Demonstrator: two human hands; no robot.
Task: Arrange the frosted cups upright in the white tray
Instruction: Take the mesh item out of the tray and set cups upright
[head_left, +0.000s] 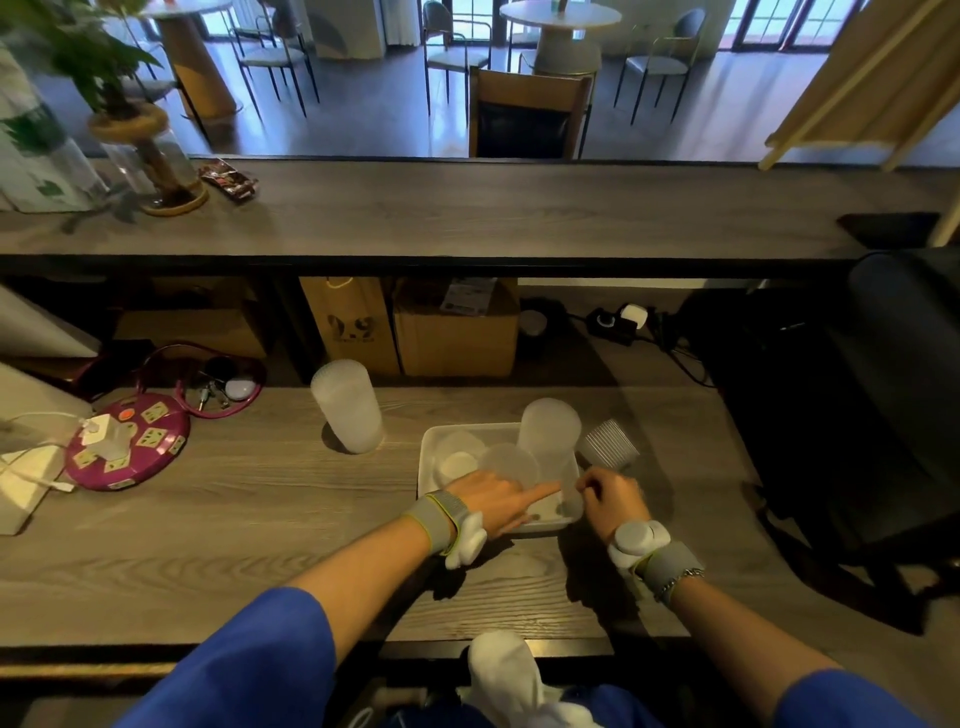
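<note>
1. Grey wood-grain counter (208, 519) carries the white tray (427, 457) just ahead of you.
2. Frosted cups (509, 462) sit in it; one tall stack (549, 431) rises at the tray's 1 o'clock corner.
3. Your left hand (493, 501) reaches over the tray, forefinger extended, gripping nothing.
4. Your right hand (613, 501) is curled at the tray's 3 o'clock rim (its grasp is hidden).
5. Another cup stack (347, 405) stands upside down at 10 o'clock, apart from the tray.
</note>
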